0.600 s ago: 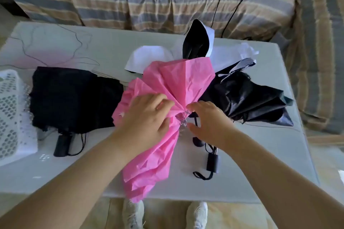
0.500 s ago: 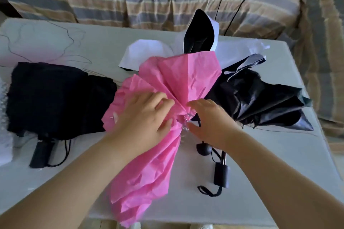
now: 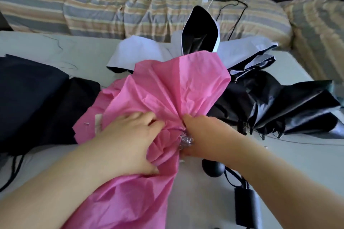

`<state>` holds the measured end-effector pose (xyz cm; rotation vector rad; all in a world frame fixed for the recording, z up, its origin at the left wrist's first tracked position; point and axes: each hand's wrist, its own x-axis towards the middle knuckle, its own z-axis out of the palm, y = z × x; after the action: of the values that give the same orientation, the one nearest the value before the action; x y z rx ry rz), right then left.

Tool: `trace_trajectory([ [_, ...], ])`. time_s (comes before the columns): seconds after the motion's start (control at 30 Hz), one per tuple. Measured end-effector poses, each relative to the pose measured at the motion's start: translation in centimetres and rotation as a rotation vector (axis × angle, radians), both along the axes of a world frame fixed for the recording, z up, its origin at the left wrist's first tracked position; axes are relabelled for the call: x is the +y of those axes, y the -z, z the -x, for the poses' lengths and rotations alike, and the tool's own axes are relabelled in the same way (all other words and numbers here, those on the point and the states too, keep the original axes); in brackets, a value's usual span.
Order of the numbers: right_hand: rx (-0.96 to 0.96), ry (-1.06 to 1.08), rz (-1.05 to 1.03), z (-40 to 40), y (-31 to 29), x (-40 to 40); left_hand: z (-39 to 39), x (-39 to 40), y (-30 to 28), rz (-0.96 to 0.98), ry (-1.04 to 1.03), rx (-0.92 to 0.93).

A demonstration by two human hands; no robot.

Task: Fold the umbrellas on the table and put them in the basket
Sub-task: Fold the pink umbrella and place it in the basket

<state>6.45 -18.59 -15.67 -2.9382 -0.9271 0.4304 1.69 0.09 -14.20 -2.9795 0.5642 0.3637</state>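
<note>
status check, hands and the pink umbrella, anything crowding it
Left hand and right hand both gripping pink umbrella, unfolded. Black umbrella and white umbrella crowd it. Basket out of view.

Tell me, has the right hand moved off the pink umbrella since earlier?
No. The right hand still grips the pink umbrella at its gathered middle, just above the black knob.

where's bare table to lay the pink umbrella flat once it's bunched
Bare table shows right of the right hand, below the black umbrella. Another patch lies far left, behind the dark folded umbrella. The middle is crowded: pink umbrella, white umbrella, black handle.
</note>
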Motion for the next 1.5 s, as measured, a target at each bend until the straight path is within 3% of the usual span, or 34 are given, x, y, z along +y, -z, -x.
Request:
trace_trajectory([
  [0.23, 0.177, 0.192, -0.346, 2.5, -0.7, -0.2, 1.1, 0.6, 0.0, 0.086, 0.026, -0.149],
  [0.47, 0.070, 0.316, -0.531, 5.6, -5.4, 0.4, 4.6, 1.4, -3.6, 0.234, -0.026, -0.598],
  [0.63, 0.029, 0.416, -0.633, 6.8, -8.0, 1.6, 6.4, 0.8, -6.3, 0.272, -0.296, -0.745],
  [0.83, 0.056, 0.519, -0.687, 8.6, -6.7, 2.5, 9.2, -0.9, -5.7, 0.584, -0.567, -0.875],
  [0.9, 0.036, 0.552, -0.755, 9.2, -6.3, 2.7, 9.4, -1.6, -5.5, 0.824, -0.642, -0.781],
  [1.0, 0.067, 0.588, -0.884, 10.1, -6.0, 3.4, 8.6, -2.3, -4.6, 1.180, -0.778, -0.444],
  [1.17, 0.197, 0.600, -1.086, 11.0, -4.6, 3.9, 7.7, -2.6, -3.4, 1.326, -0.734, -0.199],
  [1.37, 0.345, 0.584, -1.366, 11.4, -4.6, 4.8, 6.0, -3.2, -3.1, 1.489, -0.741, -0.173],
  [1.5, 0.393, 0.484, -1.405, 12.5, -4.8, 5.4, 6.4, -3.5, -3.9, 1.662, -0.725, -0.088],
])
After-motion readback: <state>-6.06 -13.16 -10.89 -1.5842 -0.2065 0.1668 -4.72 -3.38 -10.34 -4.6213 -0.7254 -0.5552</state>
